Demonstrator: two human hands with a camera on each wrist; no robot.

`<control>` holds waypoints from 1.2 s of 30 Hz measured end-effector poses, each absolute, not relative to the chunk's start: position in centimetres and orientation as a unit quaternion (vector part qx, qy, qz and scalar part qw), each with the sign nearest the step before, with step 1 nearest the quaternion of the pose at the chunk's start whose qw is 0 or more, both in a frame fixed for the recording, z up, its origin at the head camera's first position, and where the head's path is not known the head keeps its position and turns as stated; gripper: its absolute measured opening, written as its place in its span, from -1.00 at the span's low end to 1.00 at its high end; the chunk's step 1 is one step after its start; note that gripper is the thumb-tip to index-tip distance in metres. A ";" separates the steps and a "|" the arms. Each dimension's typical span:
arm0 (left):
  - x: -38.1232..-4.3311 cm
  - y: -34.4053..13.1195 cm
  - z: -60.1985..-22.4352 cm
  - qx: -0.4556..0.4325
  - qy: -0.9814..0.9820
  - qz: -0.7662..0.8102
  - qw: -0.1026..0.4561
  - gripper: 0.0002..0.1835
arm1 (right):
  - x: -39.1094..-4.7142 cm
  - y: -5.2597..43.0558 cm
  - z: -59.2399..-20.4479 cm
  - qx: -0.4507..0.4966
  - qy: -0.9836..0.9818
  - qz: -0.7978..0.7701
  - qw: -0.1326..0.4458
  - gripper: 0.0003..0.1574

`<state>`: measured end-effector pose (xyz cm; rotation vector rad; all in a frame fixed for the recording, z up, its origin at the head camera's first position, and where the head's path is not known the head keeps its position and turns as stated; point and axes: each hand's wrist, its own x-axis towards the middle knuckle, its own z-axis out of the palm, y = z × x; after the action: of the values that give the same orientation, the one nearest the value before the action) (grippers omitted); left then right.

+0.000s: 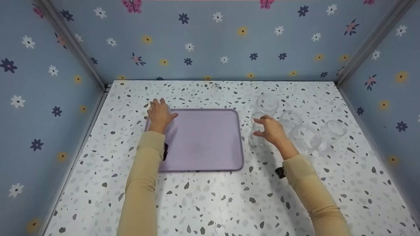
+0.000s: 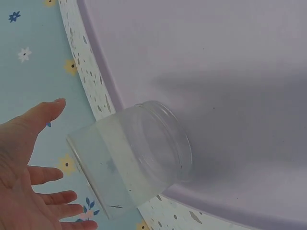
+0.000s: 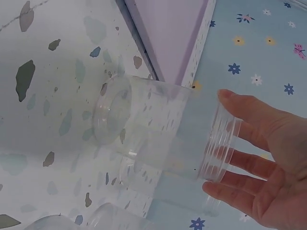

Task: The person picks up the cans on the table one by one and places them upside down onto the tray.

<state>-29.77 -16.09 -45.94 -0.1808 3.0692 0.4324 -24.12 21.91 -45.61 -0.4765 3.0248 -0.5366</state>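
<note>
A clear plastic cup (image 2: 139, 158) stands in the far left corner of a lilac tray (image 1: 203, 141). Beside its upper rim is my left hand (image 1: 159, 113), fingers spread and apart from the cup in the left wrist view. To the right of the tray, my right hand (image 1: 270, 131) holds another clear cup (image 3: 165, 127) near its ridged rim, thumb on one side and fingers on the other. This cup's base is close to the speckled tabletop, just outside the tray's right edge.
Several more clear cups stand on the right: one behind the right hand (image 1: 267, 103), others beside it, including a large one (image 1: 306, 137) and a tilted-looking one (image 1: 336, 127). Flower-patterned panels (image 1: 216, 39) enclose the speckled table (image 1: 210, 203) at the back and sides.
</note>
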 end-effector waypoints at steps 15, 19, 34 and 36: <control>-29.1 -14.5 -45.0 -0.032 0.986 0.162 -0.025 -0.09 | -23.8 21.3 -45.0 -0.149 0.967 -0.208 0.007 -0.37; -29.1 -13.8 -45.0 -0.019 0.983 0.180 -0.026 -0.11 | -23.6 21.0 -44.6 -0.136 0.968 -0.211 -0.002 -0.36; -28.0 -10.9 -46.0 0.037 0.972 0.218 -0.073 -0.21 | -23.3 19.5 -44.9 -0.120 0.947 -0.279 -0.102 -0.39; -27.8 -10.6 -46.2 0.041 0.972 0.219 -0.080 -0.22 | -23.4 19.3 -45.1 -0.119 0.942 -0.289 -0.118 -0.40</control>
<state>-27.82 -10.58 -46.18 0.1363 3.2177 0.7248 -23.37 19.25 -45.15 -0.4051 3.2069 -0.9848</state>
